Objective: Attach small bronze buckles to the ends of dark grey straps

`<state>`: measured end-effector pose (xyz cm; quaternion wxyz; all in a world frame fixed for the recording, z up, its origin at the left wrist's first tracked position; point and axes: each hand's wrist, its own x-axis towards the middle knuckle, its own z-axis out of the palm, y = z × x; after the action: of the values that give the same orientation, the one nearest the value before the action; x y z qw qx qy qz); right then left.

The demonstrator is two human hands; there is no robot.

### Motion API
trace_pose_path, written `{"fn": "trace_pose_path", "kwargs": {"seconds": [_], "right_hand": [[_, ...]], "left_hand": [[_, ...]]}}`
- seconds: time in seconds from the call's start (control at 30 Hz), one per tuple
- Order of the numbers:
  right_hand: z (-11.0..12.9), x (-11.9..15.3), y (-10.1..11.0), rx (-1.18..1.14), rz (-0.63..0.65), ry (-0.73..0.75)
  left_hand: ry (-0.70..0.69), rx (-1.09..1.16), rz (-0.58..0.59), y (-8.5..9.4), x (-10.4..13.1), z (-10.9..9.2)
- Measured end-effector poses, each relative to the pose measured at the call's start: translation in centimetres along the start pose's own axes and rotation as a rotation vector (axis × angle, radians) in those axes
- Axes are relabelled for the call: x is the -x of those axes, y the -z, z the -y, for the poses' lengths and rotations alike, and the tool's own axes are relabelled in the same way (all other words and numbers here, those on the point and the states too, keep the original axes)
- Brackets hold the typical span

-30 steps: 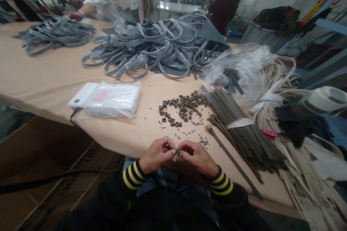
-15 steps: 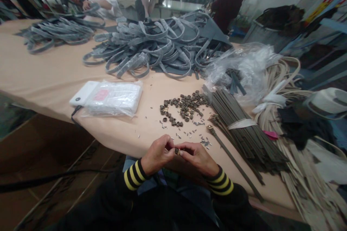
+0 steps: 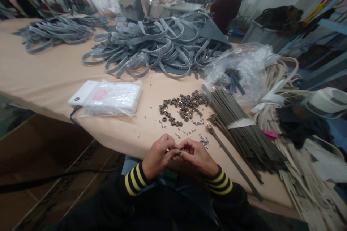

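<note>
Small fitting [image 3: 180, 153]: dark, with a gold-coloured metallic glint on the exposed bit. Tiny, shorter than the fingers on it. Pinched at the fingertips between left hand [image 3: 159, 156] and right hand [image 3: 199, 156], only a sliver showing where the two thumbs nearly meet. Located at the near edge of the worktop [image 3: 116, 133], about mid-scene left to right. Fingers cover most of it; full shape and tilt unreadable.

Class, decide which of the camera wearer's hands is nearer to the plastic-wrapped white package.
Left. The left hand is below and right of the package in the picture; the right hand is farther right.
</note>
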<state>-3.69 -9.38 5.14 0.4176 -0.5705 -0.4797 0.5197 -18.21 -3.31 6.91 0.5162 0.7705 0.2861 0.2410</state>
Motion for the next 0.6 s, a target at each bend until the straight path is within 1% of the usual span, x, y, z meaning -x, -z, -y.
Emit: {"fn": "trace_pose_path", "kwargs": {"seconds": [0.1,0.17,0.27,0.37,0.43,0.53,0.6], "right_hand": [[0.2,0.1,-0.4,-0.064,-0.049,0.032],[0.3,0.2,-0.6,-0.121,-0.071,0.039],[0.4,0.2,-0.7,-0.043,-0.078,0.042],[0.6,0.3,-0.4,0.072,-0.064,0.076],[0.9,0.4,-0.1,0.1,-0.044,0.1],[1.3,0.5,0.0,0.109,-0.003,0.12],[1.5,0.6,0.0,0.125,0.024,0.129]], "left_hand": [[0.034,0.155,0.057,-0.1,-0.1,0.5],[0.089,0.232,0.062,-0.2,-0.3,0.7],[0.207,0.324,0.038,-0.3,-0.5,0.6],[0.282,0.394,0.063,-0.1,-0.5,0.5],[0.317,0.459,0.128,0.2,-0.4,0.5],[0.354,0.641,0.217,0.8,-0.3,0.7],[0.382,0.745,0.208,1.0,-0.3,0.7]]}}
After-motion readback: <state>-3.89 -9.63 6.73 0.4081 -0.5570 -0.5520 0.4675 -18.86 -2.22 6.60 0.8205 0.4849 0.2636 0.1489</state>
